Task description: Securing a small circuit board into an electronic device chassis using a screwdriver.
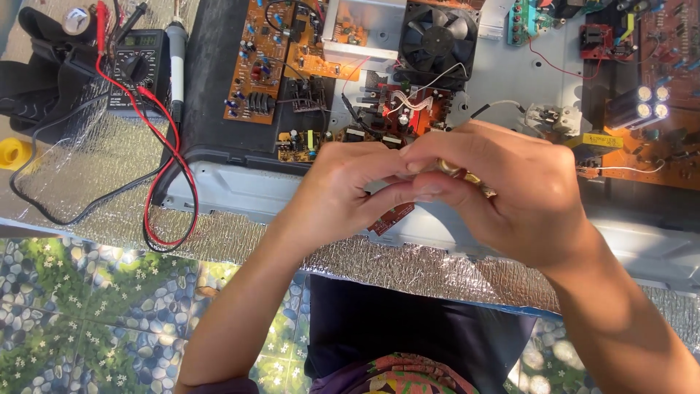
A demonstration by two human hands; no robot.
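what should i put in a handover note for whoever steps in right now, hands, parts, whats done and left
Left hand and right hand: pressed together over the open metal chassis, pinching a small red circuit board plus a small brass-coloured part, mostly hidden.
Nearby: orange boards, black fan, multimeter with red and black leads, soldering iron.
Done: chassis open, boards exposed.
Left: the small board is unmounted, in hand.

At twelve o'clock sits a black fan (439,38), with orange-brown circuit boards (255,62) at eleven. A small red board (391,218) shows at centre. Red and black leads (169,153) loop at nine from a black multimeter (139,66). The crinkled foil sheet (87,157) is silver; a yellow tape roll (14,153) lies at nine. The floor (87,314) bears a pebble-and-white-flower pattern in green.
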